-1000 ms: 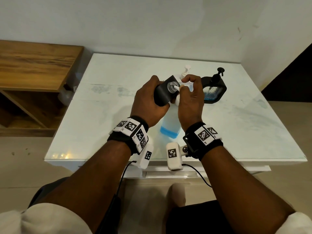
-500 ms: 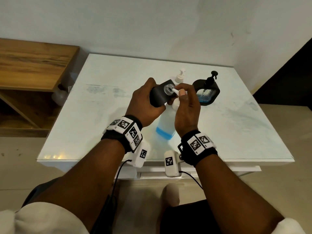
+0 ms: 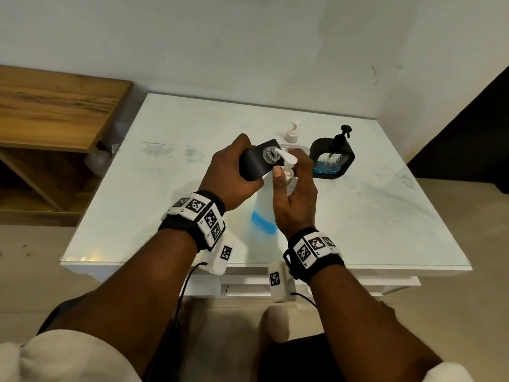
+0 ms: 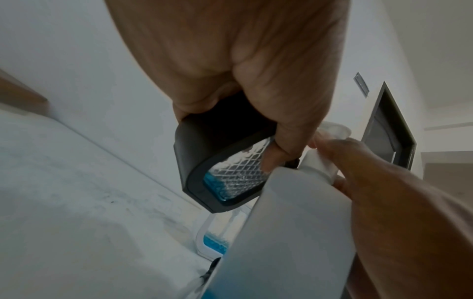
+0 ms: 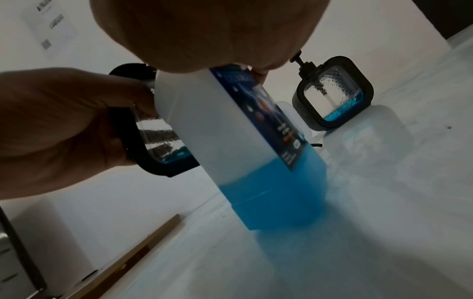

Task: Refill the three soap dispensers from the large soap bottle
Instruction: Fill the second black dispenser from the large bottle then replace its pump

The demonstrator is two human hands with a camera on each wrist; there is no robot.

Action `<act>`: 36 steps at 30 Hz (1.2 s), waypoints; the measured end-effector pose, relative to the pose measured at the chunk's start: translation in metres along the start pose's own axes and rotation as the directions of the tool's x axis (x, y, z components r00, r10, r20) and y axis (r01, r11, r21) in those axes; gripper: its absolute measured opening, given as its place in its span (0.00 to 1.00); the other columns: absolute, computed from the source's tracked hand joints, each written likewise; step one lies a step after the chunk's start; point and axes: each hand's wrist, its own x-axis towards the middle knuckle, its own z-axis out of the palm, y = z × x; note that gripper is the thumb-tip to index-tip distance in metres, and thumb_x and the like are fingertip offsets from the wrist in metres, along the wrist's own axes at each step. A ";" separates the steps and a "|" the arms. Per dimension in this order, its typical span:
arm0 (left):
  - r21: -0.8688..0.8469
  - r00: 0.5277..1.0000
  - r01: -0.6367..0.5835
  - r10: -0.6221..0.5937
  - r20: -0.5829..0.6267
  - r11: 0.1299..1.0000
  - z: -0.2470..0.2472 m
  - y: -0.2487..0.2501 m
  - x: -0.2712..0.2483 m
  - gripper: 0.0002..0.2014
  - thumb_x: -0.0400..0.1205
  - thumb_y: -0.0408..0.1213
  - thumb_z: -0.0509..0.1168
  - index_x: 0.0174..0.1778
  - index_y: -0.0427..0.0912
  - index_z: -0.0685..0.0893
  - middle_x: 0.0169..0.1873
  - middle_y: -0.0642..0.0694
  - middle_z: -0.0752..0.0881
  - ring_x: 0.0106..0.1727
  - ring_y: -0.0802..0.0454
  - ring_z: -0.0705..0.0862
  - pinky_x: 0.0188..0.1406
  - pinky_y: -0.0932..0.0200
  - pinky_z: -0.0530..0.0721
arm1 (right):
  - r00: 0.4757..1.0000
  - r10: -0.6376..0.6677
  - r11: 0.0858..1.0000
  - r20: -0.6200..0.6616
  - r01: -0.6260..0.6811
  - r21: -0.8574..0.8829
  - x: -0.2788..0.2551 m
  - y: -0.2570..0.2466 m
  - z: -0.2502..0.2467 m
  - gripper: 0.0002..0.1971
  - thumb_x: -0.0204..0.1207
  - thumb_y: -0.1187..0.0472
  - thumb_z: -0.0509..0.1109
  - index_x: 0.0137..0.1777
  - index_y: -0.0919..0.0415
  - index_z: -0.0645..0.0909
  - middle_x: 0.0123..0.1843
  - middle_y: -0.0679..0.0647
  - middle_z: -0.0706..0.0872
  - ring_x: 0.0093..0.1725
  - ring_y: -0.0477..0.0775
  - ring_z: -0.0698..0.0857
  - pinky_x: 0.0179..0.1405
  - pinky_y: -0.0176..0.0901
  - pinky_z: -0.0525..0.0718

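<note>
Since the earlier head frames, the right hand (image 3: 294,188) has turned so its thumb stands up beside the pump neck of the large soap bottle (image 3: 264,213) rather than lying over the top, and the white spout now points into the open mouth of the black dispenser (image 3: 257,161).

Head view: the left hand (image 3: 230,175) has its fingers wrapped round the black dispenser, holding it tilted above the white table (image 3: 371,210), mouth toward the bottle's spout. The right hand's fingers curl round the pump neck. The bottle stands on the table between the wrists, blue soap low in its base. Behind the hands stand a white-pump dispenser (image 3: 292,133) and a second black dispenser (image 3: 332,157) with its pump on, near each other. A wooden shelf (image 3: 55,111) stands left of the table.

Left wrist view: the left hand (image 4: 256,70) grips the black dispenser (image 4: 225,168) by its top; a little blue soap sits in the lower corner of its ribbed clear window. The large soap bottle (image 4: 289,232) rises just beside it, with the right hand (image 4: 363,172) at the pump.

Right wrist view: the large soap bottle (image 5: 245,145) rests on the table (image 5: 384,222), blue in the lower part only. The left hand (image 5: 64,125) holds the black dispenser (image 5: 158,145) touching the bottle's side. The second black dispenser (image 5: 332,95) stands behind, soap low in it.
</note>
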 end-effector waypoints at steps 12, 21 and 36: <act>-0.009 1.000 -0.022 0.022 -0.005 1.000 -0.006 -0.001 0.004 0.21 0.70 0.38 0.80 0.47 0.41 0.74 0.38 0.49 0.85 0.39 0.46 0.84 0.36 0.55 0.84 | 0.992 -0.102 0.985 0.073 0.110 -0.130 0.000 0.007 -0.003 0.35 0.82 0.55 0.76 0.86 0.48 0.65 0.77 0.37 0.73 0.75 0.19 0.66 0.73 0.20 0.67; 0.028 1.000 -0.008 0.008 0.000 1.000 -0.014 -0.006 0.008 0.17 0.69 0.31 0.76 0.48 0.42 0.75 0.38 0.48 0.85 0.39 0.45 0.84 0.39 0.48 0.84 | 0.970 -0.061 0.968 0.235 0.115 -0.221 0.004 0.016 -0.011 0.56 0.63 0.46 0.89 0.84 0.38 0.55 0.83 0.43 0.73 0.75 0.48 0.79 0.67 0.29 0.74; 0.013 0.996 -0.085 0.085 -0.035 0.996 -0.013 0.001 0.012 0.18 0.68 0.32 0.76 0.47 0.41 0.74 0.38 0.52 0.84 0.38 0.49 0.83 0.35 0.57 0.83 | 0.967 -0.010 0.971 0.255 0.071 -0.228 0.003 0.017 -0.001 0.52 0.69 0.41 0.85 0.83 0.33 0.51 0.79 0.49 0.80 0.66 0.61 0.87 0.62 0.55 0.88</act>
